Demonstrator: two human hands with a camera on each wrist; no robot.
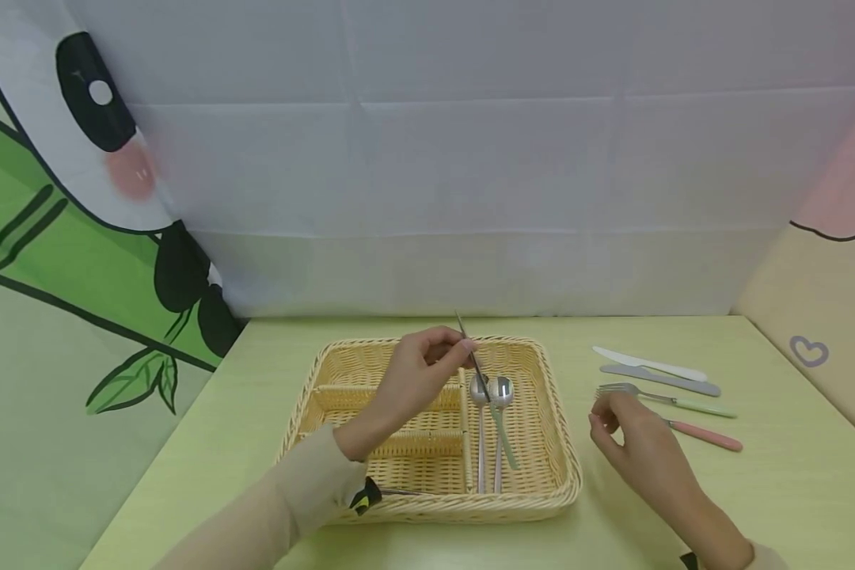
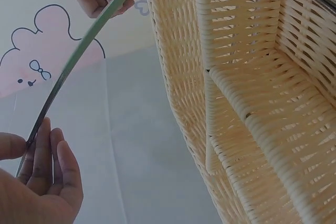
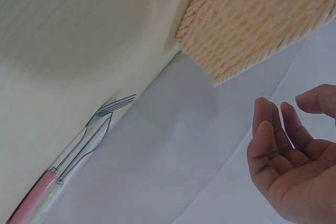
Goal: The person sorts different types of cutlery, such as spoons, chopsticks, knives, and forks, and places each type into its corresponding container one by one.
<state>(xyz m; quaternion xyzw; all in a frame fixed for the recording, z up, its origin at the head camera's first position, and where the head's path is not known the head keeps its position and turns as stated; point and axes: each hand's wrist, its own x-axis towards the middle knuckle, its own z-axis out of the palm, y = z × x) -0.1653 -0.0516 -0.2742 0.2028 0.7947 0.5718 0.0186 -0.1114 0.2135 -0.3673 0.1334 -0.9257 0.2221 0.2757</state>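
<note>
My left hand [image 1: 416, 376] pinches a green-handled piece of cutlery [image 1: 504, 439] by its metal part, above the wicker basket [image 1: 568, 467]. The handle slopes down over the right compartment, overlapping two metal spoons [image 1: 502, 391] there. In the left wrist view the cutlery [image 2: 79, 56] appears edge-on, and I cannot tell its kind. My right hand [image 1: 637, 447] is over the table right of the basket, fingers loosely bent and holding nothing. Near it lie a green-handled fork [image 1: 701, 407] and a pink-handled utensil [image 1: 712, 435], whose head the hand hides in the head view.
Behind the fork lie a white knife [image 1: 655, 364] and a grey knife [image 1: 666, 378]. Dividers [image 1: 416, 443] split the basket's left side into three compartments. A thin dark utensil [image 1: 402, 492] shows at its front edge. A cloth backdrop [image 1: 427, 174] closes off the table's back.
</note>
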